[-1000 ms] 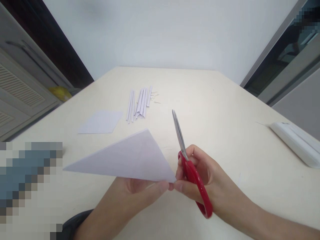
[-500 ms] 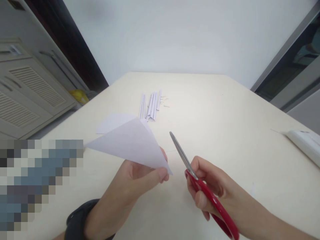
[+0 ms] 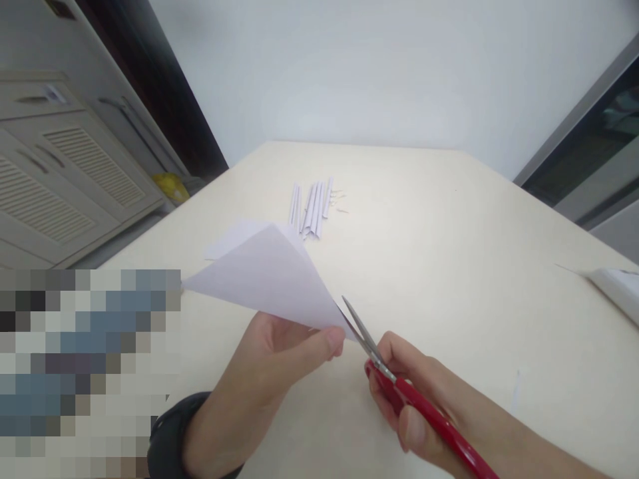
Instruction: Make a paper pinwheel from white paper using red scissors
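A white sheet of paper point(image 3: 269, 276), folded to a triangle-like shape, is pinched near its lower right corner by my left hand point(image 3: 289, 356), thumb in front. My right hand point(image 3: 419, 392) grips red-handled scissors point(image 3: 374, 359). Their blades are slightly parted and meet the paper's right corner, one on either side of its edge. The fingers of my left hand behind the sheet are mostly hidden.
Several rolled paper tubes point(image 3: 313, 209) lie farther back on the table point(image 3: 424, 233), with small scraps point(image 3: 339, 199) beside them. Another paper sheet point(image 3: 234, 236) lies behind the held one. A white object point(image 3: 616, 289) is at the right edge; a blurred patch covers the lower left.
The scissors have opened a little and moved to the paper's corner, where their blades now straddle it. My left hand still pinches the paper. The view has shifted slightly.
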`<state>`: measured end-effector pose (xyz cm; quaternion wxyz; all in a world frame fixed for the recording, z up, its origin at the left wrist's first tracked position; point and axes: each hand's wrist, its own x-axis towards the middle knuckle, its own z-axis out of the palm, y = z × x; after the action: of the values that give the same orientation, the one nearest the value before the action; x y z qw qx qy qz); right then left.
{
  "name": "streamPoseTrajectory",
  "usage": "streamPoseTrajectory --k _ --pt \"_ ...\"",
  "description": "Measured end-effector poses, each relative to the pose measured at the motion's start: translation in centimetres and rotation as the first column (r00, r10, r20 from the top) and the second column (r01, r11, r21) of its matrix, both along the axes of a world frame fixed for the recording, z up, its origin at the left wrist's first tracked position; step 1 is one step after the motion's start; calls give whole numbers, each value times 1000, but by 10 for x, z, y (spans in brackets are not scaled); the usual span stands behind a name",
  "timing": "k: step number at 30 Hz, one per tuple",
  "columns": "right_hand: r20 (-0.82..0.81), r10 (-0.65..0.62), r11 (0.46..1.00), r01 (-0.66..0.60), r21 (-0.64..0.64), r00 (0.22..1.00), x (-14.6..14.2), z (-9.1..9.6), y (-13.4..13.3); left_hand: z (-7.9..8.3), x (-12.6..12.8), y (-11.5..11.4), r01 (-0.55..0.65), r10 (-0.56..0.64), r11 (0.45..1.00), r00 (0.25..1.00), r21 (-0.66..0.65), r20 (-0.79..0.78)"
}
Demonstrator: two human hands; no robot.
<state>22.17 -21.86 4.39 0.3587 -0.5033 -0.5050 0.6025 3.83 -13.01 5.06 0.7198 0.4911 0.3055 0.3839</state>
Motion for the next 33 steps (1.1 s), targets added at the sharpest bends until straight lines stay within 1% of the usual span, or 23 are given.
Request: streamPoseTrajectory --k 3,6,10,14,18,24,26,29,33 --pt "-35 71 997 -73 -41 997 -4 -3 -1 -2 1 -1 -18 18 1000 1000 -24 8" --pt "-24 92 994 -93 -53 995 -3 0 0 -3 1 -2 -39 38 998 999 -51 -14" --pt "-34 73 993 -76 -90 997 -2 1 0 -3 1 -3 -43 39 996 998 -75 -52" --pt "-70 104 989 -111 -98 992 -2 1 1 -4 2 -3 -20 15 996 998 -81 -59" --pt "-77 109 986 -117 -115 991 -3 3 2 -4 2 -2 -30 23 996 997 -83 -80" --pt "-53 121 985 -127 -119 991 -4 3 2 -6 1 -2 -61 57 998 989 -19 -133" --pt "-41 137 983 -141 -117 990 -3 3 1 -7 0 -3 -61 58 998 989 -17 -134" --pt "-37 123 986 -126 -114 992 -3 0 1 -7 -1 -4 -66 62 997 989 -28 -136" --pt "-33 88 988 -92 -127 996 -5 -4 1 -7 -1 -5 -43 40 999 991 -18 -131"
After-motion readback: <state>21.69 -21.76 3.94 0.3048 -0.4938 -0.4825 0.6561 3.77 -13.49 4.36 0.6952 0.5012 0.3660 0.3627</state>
